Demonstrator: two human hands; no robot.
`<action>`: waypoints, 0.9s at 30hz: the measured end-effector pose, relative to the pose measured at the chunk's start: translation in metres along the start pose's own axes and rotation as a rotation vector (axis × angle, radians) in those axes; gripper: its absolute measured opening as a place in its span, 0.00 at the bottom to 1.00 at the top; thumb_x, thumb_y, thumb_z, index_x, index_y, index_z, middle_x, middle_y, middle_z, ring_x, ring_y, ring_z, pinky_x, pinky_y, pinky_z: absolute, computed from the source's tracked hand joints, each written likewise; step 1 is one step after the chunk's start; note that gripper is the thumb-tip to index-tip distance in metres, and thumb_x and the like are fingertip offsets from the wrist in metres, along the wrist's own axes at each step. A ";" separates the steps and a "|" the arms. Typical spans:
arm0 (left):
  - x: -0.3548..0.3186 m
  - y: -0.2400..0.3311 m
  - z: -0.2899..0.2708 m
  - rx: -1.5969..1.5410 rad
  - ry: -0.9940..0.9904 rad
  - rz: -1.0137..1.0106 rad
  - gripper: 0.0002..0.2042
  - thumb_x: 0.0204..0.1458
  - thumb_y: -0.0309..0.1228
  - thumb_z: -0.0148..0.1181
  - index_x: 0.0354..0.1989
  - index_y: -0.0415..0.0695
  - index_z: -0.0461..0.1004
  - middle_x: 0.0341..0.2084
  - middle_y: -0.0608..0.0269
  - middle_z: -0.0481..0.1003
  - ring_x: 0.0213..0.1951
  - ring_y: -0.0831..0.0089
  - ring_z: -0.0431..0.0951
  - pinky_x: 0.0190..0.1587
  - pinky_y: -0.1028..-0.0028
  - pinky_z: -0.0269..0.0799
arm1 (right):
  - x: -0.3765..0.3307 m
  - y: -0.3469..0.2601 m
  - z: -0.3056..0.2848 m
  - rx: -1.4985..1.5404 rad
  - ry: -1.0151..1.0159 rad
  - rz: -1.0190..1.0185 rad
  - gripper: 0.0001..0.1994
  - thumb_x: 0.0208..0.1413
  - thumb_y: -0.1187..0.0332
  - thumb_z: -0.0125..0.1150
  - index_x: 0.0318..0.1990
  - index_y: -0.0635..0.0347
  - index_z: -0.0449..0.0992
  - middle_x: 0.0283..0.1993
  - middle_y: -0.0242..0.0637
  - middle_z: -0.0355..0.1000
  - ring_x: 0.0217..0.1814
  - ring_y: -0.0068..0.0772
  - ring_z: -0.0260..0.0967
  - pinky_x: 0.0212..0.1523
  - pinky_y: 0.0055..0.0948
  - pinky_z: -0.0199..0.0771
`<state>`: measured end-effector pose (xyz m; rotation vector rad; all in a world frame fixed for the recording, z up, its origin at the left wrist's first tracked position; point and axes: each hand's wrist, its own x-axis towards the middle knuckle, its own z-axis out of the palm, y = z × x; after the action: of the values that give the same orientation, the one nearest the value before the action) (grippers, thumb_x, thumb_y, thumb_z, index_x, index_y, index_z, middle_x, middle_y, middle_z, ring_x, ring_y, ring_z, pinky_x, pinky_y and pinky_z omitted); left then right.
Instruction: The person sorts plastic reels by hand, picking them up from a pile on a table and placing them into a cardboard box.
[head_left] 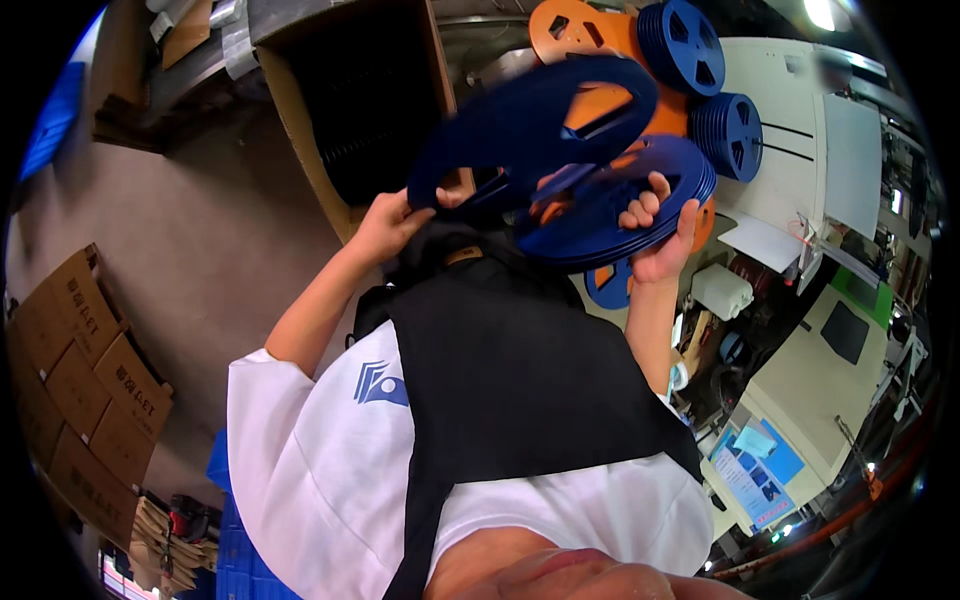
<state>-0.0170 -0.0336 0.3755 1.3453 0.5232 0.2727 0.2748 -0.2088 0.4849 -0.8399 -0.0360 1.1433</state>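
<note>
At upper centre, the left hand (pixel 392 226) grips one blue reel (pixel 500 130) by its rim; the right hand (pixel 664 238) holds a reel stack (pixel 590 228), near a box (pixel 302 128).

Stacked brown cartons (pixel 78 402) at far left, a white plastic container (pixel 722 291) and beige machine (pixel 800 388) at right

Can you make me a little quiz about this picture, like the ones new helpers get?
1. True or false: the left hand is holding a pair of scissors.
2. Pick one. The right hand is holding:
A) a cup
B) a stack of blue discs
C) a hammer
3. Fill in: over the white shirt, the person wears an apron coloured ____.

Key:
1. False; it holds a blue disc by its edge.
2. B
3. Black
</note>
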 end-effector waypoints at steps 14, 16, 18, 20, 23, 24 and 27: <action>-0.021 -0.030 -0.016 -0.959 0.117 -0.241 0.13 0.50 0.23 0.58 0.44 0.44 0.67 0.38 0.58 0.75 0.41 0.67 0.78 0.38 0.73 0.80 | 0.001 0.010 -0.021 0.077 0.075 0.115 0.14 0.60 0.59 0.49 0.42 0.62 0.70 0.21 0.27 0.58 0.20 0.18 0.53 0.24 0.21 0.57; -0.022 -0.033 -0.016 -0.983 0.113 -0.243 0.12 0.51 0.23 0.57 0.44 0.44 0.66 0.39 0.58 0.75 0.41 0.68 0.78 0.38 0.72 0.80 | 0.004 0.010 -0.020 0.080 0.056 0.132 0.13 0.59 0.60 0.50 0.42 0.61 0.69 0.21 0.28 0.58 0.20 0.18 0.53 0.24 0.20 0.57; -0.024 -0.036 -0.017 -0.984 0.124 -0.242 0.13 0.50 0.24 0.58 0.44 0.43 0.67 0.39 0.57 0.76 0.42 0.68 0.78 0.39 0.71 0.79 | 0.007 0.012 -0.018 0.075 0.046 0.147 0.13 0.60 0.60 0.49 0.42 0.62 0.68 0.21 0.27 0.57 0.19 0.17 0.51 0.24 0.20 0.56; -0.028 -0.038 -0.019 -0.982 0.138 -0.246 0.13 0.50 0.23 0.57 0.45 0.43 0.67 0.40 0.55 0.76 0.43 0.66 0.78 0.42 0.68 0.78 | 0.010 0.012 -0.016 0.060 0.047 0.158 0.13 0.60 0.60 0.49 0.41 0.62 0.68 0.21 0.27 0.56 0.19 0.17 0.51 0.24 0.19 0.56; -0.036 -0.027 -0.030 -0.803 0.326 -0.347 0.11 0.52 0.21 0.53 0.44 0.43 0.66 0.40 0.54 0.75 0.46 0.61 0.76 0.45 0.65 0.77 | 0.011 0.011 -0.019 0.047 0.051 0.171 0.13 0.60 0.60 0.50 0.42 0.61 0.69 0.21 0.28 0.58 0.19 0.18 0.53 0.24 0.20 0.57; -0.041 -0.027 -0.036 -0.778 0.375 -0.355 0.11 0.53 0.20 0.50 0.45 0.42 0.65 0.41 0.53 0.75 0.47 0.60 0.76 0.47 0.63 0.75 | 0.011 0.011 -0.020 0.064 0.044 0.177 0.13 0.60 0.60 0.49 0.41 0.61 0.69 0.21 0.28 0.58 0.20 0.18 0.53 0.24 0.21 0.57; -0.050 -0.048 -0.053 -0.619 0.613 -0.406 0.11 0.53 0.20 0.48 0.45 0.41 0.65 0.41 0.53 0.74 0.45 0.60 0.76 0.45 0.64 0.75 | 0.011 0.014 -0.020 0.045 0.057 0.171 0.12 0.60 0.61 0.48 0.41 0.61 0.70 0.21 0.28 0.58 0.20 0.18 0.54 0.24 0.21 0.58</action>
<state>-0.0917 -0.0225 0.3316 0.5158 1.1029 0.4676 0.2777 -0.2096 0.4582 -0.8475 0.1096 1.2749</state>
